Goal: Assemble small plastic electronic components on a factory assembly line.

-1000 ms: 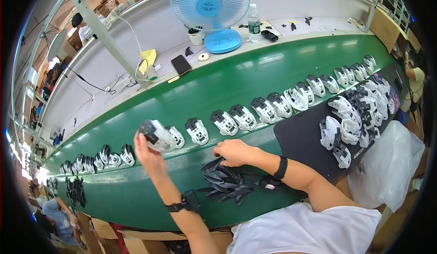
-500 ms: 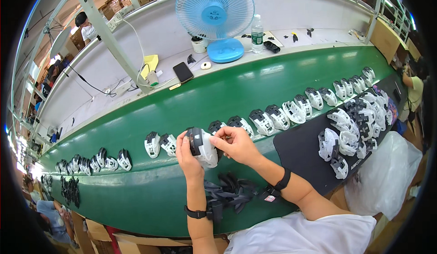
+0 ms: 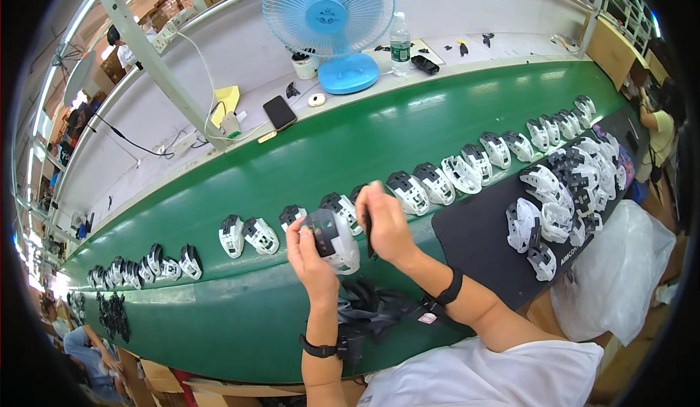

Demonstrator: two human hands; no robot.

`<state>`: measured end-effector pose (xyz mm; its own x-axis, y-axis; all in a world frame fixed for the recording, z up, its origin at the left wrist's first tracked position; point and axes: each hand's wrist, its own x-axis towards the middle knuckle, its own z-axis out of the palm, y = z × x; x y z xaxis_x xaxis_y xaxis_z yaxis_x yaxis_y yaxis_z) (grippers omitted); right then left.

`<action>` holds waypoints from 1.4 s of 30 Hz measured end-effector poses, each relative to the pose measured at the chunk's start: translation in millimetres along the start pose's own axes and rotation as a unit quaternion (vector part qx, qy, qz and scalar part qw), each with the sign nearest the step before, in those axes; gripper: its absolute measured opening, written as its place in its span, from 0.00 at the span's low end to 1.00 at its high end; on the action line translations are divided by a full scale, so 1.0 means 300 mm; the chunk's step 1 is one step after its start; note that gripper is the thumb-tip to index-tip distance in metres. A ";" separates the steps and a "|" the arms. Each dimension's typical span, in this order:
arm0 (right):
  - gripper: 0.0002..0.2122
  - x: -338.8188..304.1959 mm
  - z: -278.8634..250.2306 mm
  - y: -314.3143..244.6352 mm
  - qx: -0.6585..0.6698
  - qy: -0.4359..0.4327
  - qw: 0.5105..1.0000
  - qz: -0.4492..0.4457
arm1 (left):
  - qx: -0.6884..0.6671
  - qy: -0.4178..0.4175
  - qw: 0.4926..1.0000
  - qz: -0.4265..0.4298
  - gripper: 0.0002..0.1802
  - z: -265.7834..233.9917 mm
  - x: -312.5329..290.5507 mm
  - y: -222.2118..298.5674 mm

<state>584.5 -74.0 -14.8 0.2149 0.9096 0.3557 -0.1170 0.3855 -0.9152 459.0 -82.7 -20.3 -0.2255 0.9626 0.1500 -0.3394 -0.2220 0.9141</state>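
My left hand point(image 3: 312, 263) is closed round a white-and-black computer mouse shell point(image 3: 340, 249), thumb and fingers on its left side, holding it tilted above the green bench. A little to the right, my right hand point(image 3: 386, 225) is raised, apart from the shell, with its fingers curled. A thin dark strip point(image 3: 367, 233) shows along its inner side and appears held there; its full shape is hidden. Below my hands lies a heap of black plastic parts point(image 3: 372, 303). Behind them, similar mouse shells point(image 3: 435, 183) stand in a row along the green belt point(image 3: 233, 181).
More shells point(image 3: 556, 221) crowd a black mat point(image 3: 474, 239) at the right, beside a clear plastic bag point(image 3: 616, 276). A blue fan point(image 3: 348, 75), a bottle point(image 3: 399, 46) and a phone point(image 3: 279, 112) occupy the back ledge. Another black heap point(image 3: 113, 316) lies far left.
My right hand has come away from the shell, where its fingers were touching the side, and a dark strip now shows at it. The shell has turned in my left hand. The view has shifted slightly.
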 end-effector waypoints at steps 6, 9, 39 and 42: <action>0.13 -0.011 0.057 0.010 -0.033 0.043 0.999 -0.002 | 0.022 -0.014 1.000 -0.002 0.11 0.038 -0.048 -0.034; 0.12 -0.014 0.031 0.000 -0.057 -0.025 0.998 0.027 | 0.027 0.007 1.000 -0.006 0.11 0.035 -0.056 -0.047; 0.13 -0.054 0.019 0.086 0.119 0.000 0.991 0.063 | 0.147 0.027 0.986 0.077 0.12 0.083 -0.095 -0.023; 0.10 -0.049 0.031 0.090 0.246 0.015 0.954 0.170 | 0.023 0.037 0.999 -0.007 0.11 0.058 -0.075 -0.044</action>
<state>569.2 -75.6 -43.2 0.1099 0.9930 0.0425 -0.6234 0.1021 -0.7752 484.3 -98.6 -29.1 -0.2895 0.9508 0.1106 -0.3004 -0.1999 0.9326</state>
